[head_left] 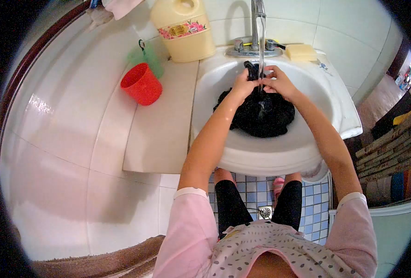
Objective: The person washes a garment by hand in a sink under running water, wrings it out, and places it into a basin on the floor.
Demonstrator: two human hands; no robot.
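Note:
A wet-looking black cloth (263, 118) lies bunched in the white sink (314, 99), and water runs from the faucet (255, 28) onto it. My left hand (246, 85) is closed on a raised part of the black cloth, just left of the stream. Close by on the right, my right hand (278, 83) has its fingers bent at the stream and at the same raised cloth. Both hands are under the spout, near the back of the basin. The fingertips are partly hidden by the water and the dark fabric, and the garment's kind cannot be made out.
Left of the sink, a red cup (142, 84) and a green translucent cup (150, 59) stand by the counter (161, 125). A cream jug (183, 32) sits behind them. A yellow soap bar (301, 53) rests on the sink's back right rim. Blue tiles (312, 204) cover the floor.

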